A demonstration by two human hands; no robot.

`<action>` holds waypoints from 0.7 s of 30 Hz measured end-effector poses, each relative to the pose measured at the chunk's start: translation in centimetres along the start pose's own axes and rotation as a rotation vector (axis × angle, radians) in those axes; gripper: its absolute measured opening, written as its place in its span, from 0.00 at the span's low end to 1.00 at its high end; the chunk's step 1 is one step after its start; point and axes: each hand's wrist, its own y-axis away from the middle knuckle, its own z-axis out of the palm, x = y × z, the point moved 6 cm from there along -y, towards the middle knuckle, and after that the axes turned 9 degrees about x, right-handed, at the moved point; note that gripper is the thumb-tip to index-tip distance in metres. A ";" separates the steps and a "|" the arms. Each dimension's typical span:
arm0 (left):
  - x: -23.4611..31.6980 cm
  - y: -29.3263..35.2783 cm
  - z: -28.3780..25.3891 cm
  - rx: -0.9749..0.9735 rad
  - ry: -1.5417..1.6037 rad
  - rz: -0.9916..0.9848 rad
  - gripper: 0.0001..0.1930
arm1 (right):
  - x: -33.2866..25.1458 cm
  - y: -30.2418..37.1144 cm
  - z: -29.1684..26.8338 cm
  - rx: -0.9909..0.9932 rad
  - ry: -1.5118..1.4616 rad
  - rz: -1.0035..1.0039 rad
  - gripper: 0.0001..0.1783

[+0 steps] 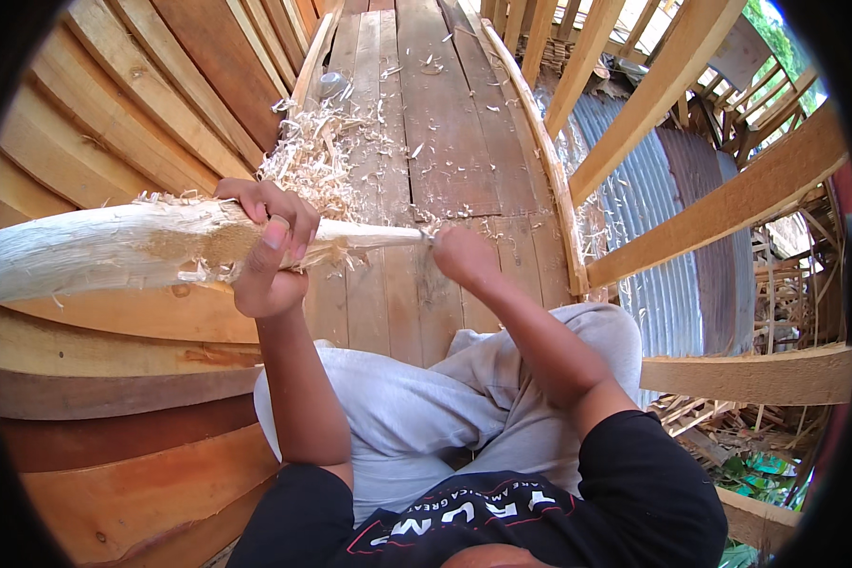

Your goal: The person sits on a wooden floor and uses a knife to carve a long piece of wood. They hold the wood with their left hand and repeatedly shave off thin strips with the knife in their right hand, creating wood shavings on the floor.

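A long pale piece of carved wood [114,248] reaches in from the left edge, thick and rounded there, and narrows to a thin tapered end [374,233] toward the middle. My left hand [276,241] is wrapped over it where it narrows, thumb and fingers closed on it. Rough, splintered fibres and curled shavings cling to its surface. Just past the thin tip, my right hand [464,257] is closed in a fist. A small dark metallic bit [429,235] shows between that fist and the tip; the rest of what the fist holds is hidden.
Curled wood shavings [317,156] are heaped on the plank floor [450,123], near a small round glass-like object [332,85]. Overlapping wall boards [128,104] line my left. On the right stands a slatted wooden railing [719,222], with corrugated metal sheets [634,189] below. My bent legs [417,398] are in front.
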 end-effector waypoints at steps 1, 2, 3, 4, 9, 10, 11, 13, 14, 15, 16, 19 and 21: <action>0.0 -0.2 0.0 -0.020 -0.002 0.008 0.13 | -2.3 0.6 -1.3 -0.012 -0.043 -0.050 0.25; 0.0 0.0 0.1 -0.033 0.000 0.000 0.13 | -4.3 1.9 -2.6 -0.032 -0.081 -0.086 0.24; 0.0 0.3 0.2 -0.047 0.002 -0.007 0.13 | -5.3 2.6 -3.0 -0.052 -0.120 -0.122 0.24; -0.1 0.3 -0.1 -0.043 0.007 -0.019 0.13 | -2.4 0.3 -0.2 -0.009 -0.121 0.032 0.23; -0.2 0.1 0.0 -0.083 0.008 0.004 0.10 | 6.4 -1.9 2.2 -0.113 0.135 0.009 0.22; -0.2 -0.2 0.3 -0.083 0.014 0.007 0.09 | 6.8 -2.2 2.4 -0.100 0.140 0.028 0.22; 0.0 -0.2 0.1 -0.070 0.000 0.009 0.09 | 4.7 -1.7 2.0 -0.074 0.086 0.011 0.22; 0.1 -0.1 -0.3 -0.046 -0.012 0.010 0.09 | -1.5 0.8 -0.9 -0.016 -0.013 -0.011 0.22; 0.2 -0.2 -0.6 0.023 -0.025 0.028 0.10 | -3.4 1.4 -1.4 -0.043 -0.092 -0.026 0.24; 0.2 -0.2 -0.9 0.093 -0.034 0.040 0.11 | -5.0 2.2 -1.8 -0.072 -0.169 -0.032 0.25; 0.3 -0.3 -1.4 0.162 -0.045 0.052 0.11 | -5.8 2.6 -1.7 -0.101 -0.248 -0.039 0.26; -0.4 -0.6 -2.3 0.333 -0.008 0.059 0.10 | 3.2 -1.0 3.4 0.047 -0.311 0.085 0.30; 0.1 -0.8 -3.5 0.349 -0.027 0.077 0.09 | 0.5 0.3 1.5 0.072 -0.226 0.045 0.29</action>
